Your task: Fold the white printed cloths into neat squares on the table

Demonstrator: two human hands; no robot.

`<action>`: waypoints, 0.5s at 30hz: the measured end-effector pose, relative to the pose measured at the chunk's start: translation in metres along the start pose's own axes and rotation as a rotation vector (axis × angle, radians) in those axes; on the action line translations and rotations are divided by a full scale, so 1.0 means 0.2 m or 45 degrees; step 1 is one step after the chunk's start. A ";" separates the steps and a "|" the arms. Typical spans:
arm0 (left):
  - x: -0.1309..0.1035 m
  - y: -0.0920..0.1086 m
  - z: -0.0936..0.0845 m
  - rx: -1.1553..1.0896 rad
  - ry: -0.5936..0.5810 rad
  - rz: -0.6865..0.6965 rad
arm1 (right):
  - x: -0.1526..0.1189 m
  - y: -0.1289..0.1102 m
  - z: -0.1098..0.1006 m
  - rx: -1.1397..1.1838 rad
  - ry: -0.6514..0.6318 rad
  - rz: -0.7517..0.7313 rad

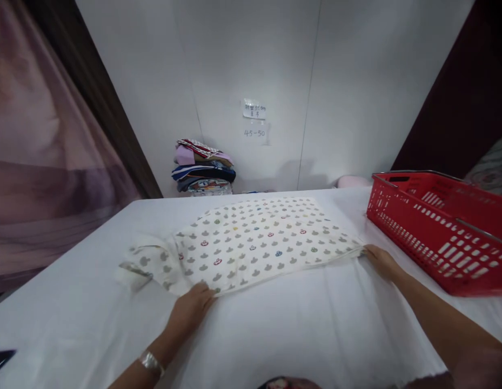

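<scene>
A white cloth (251,243) printed with small grey, red, blue and yellow motifs lies spread over the white-covered table. Its left end is bunched and folded over. My left hand (196,302), with a silver bracelet at the wrist, is closed on the cloth's near edge, left of the middle. Out at the right, my right hand (378,259) pinches the near right corner. Between my two hands the near edge runs fairly straight, slightly lifted at the right.
A red plastic basket (424,232) stands on the right of the table (275,329). Folded clothes (204,170) are stacked at the back left by the wall, under paper labels (255,121). A pink curtain (44,151) hangs at left. A dark object (0,361) lies at the lower left edge.
</scene>
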State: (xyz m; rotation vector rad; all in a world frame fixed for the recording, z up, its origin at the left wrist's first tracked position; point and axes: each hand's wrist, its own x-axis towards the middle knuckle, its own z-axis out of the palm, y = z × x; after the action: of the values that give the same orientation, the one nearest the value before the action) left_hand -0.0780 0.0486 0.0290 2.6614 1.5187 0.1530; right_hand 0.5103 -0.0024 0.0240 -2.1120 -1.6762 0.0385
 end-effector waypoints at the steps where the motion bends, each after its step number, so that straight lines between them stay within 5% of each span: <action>1: -0.03 0.00 0.00 -0.006 0.060 -0.019 | -0.04 0.05 0.02 0.028 -0.027 0.000; 6: -0.10 0.01 -0.08 -0.007 0.376 0.099 | -0.11 0.32 -0.07 0.005 -0.023 -0.089; 10: -0.20 0.06 -0.03 -0.051 0.385 0.365 | -0.27 0.47 -0.14 -0.066 -0.062 -0.150; 15: -0.34 0.04 0.07 -0.101 0.359 0.348 | -0.53 0.52 -0.09 -0.115 0.004 -0.113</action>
State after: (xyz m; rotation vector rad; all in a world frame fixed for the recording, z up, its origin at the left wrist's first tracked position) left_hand -0.1040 -0.0139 0.0127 2.8640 1.1678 0.6137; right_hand 0.5837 -0.1245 -0.0230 -2.0980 -1.7991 -0.0689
